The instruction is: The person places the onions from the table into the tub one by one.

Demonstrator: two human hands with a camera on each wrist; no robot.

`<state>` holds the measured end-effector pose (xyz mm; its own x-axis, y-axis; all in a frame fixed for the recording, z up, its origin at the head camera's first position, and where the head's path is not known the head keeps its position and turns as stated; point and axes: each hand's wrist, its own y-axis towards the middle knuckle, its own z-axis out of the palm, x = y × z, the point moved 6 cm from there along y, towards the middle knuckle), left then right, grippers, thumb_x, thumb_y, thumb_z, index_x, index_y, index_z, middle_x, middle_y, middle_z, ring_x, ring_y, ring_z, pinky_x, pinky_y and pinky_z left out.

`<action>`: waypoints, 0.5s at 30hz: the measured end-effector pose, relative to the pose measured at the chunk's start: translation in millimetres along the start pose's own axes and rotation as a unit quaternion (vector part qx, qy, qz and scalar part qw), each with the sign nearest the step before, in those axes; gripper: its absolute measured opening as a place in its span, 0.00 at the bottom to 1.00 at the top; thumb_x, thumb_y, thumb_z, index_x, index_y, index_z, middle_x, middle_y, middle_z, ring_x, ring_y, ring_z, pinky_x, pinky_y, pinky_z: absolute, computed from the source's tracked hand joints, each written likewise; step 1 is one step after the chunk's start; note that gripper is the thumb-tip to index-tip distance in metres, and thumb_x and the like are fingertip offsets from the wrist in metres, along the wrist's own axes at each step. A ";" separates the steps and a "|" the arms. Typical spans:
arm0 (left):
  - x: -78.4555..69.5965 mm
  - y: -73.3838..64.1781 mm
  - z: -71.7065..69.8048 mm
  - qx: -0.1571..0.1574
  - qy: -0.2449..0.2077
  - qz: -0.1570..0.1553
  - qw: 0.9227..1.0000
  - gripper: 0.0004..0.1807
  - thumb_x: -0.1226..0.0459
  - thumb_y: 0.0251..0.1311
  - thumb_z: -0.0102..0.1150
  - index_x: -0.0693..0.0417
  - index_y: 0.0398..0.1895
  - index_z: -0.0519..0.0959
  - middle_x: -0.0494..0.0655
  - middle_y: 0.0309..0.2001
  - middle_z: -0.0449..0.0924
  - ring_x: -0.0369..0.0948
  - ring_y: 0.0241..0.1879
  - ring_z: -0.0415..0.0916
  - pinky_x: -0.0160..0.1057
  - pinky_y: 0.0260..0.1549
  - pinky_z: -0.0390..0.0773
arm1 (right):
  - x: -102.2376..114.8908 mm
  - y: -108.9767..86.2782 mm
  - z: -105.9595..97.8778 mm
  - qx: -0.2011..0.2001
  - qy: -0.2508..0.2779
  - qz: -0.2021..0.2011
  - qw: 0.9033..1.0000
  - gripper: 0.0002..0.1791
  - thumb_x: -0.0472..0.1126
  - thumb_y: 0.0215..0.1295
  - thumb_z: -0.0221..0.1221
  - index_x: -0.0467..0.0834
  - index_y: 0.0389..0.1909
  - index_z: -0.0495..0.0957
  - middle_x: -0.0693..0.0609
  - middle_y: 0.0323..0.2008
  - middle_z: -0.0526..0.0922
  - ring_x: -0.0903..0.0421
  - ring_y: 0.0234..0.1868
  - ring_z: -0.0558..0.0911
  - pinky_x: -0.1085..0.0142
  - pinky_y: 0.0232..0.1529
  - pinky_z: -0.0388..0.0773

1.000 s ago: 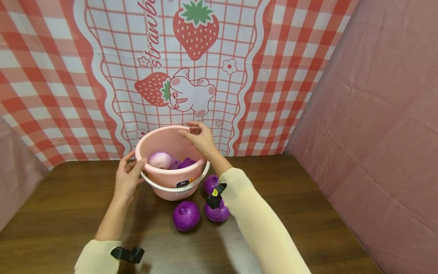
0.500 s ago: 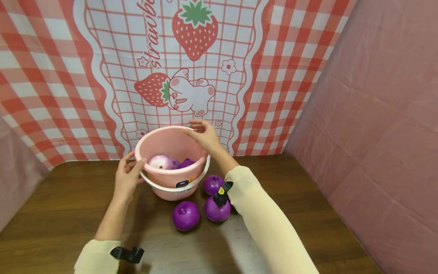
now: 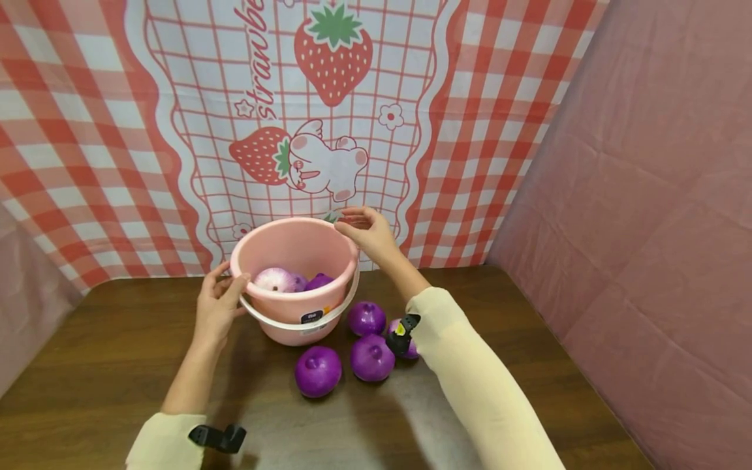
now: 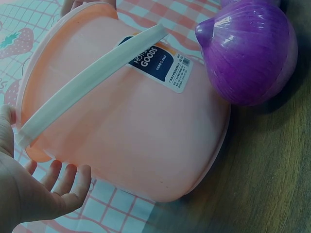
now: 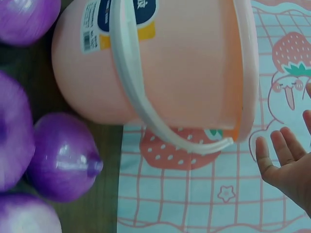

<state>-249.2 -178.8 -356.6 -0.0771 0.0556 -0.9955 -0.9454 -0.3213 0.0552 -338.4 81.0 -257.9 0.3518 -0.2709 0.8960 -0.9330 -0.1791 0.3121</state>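
Observation:
A pink bucket with a white handle stands on the table, holding a pale purple-and-white onion and darker purple ones. My left hand holds the bucket's left rim, thumb at the edge and fingers curled along the outside. Just off the right rim, my right hand has its fingers loosely bent; the right wrist view shows a gap between hand and bucket. On the table in front lie a purple onion, a second onion and a third onion.
Another onion is partly hidden behind the black wrist mount on the right sleeve. The brown wooden table meets a strawberry-print checked cloth at the back. Pink cloth hangs on the right.
My right hand has moved right, from over the bucket's rim to just beside it, uncovering more of the onions on the table. The left hand stays at the left rim.

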 end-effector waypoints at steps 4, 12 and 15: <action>0.9 1.3 0.1 -0.004 -0.002 -0.004 1.000 0.32 0.59 0.62 0.55 0.53 0.68 0.58 0.31 0.35 0.71 0.24 0.30 0.73 0.25 0.24 0.80 | -5.4 -4.9 -10.1 0.012 -0.019 0.007 1.000 0.24 0.46 0.57 0.64 0.41 0.53 0.75 0.43 0.52 0.78 0.50 0.53 0.78 0.60 0.54 0.78; 0.6 1.1 0.9 -0.002 -0.001 -0.005 1.000 0.32 0.58 0.62 0.55 0.53 0.68 0.58 0.32 0.36 0.71 0.24 0.30 0.73 0.25 0.25 0.80 | -20.5 -15.0 -26.2 0.028 -0.059 0.028 0.997 0.23 0.47 0.57 0.64 0.42 0.52 0.75 0.41 0.51 0.78 0.49 0.52 0.78 0.59 0.54 0.78; 0.7 0.7 0.8 -0.002 -0.004 -0.005 1.000 0.33 0.58 0.62 0.55 0.54 0.68 0.58 0.34 0.36 0.70 0.25 0.30 0.73 0.25 0.25 0.80 | -26.7 -19.3 -29.2 0.041 -0.067 0.036 0.996 0.24 0.47 0.57 0.64 0.41 0.53 0.75 0.42 0.52 0.79 0.49 0.53 0.78 0.59 0.53 0.79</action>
<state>-250.2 -178.3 -357.1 -0.0696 0.0659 -0.9954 -0.9448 -0.3246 0.0446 -332.1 119.3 -278.6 0.2955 -0.4090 0.8633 -0.9490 -0.2299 0.2159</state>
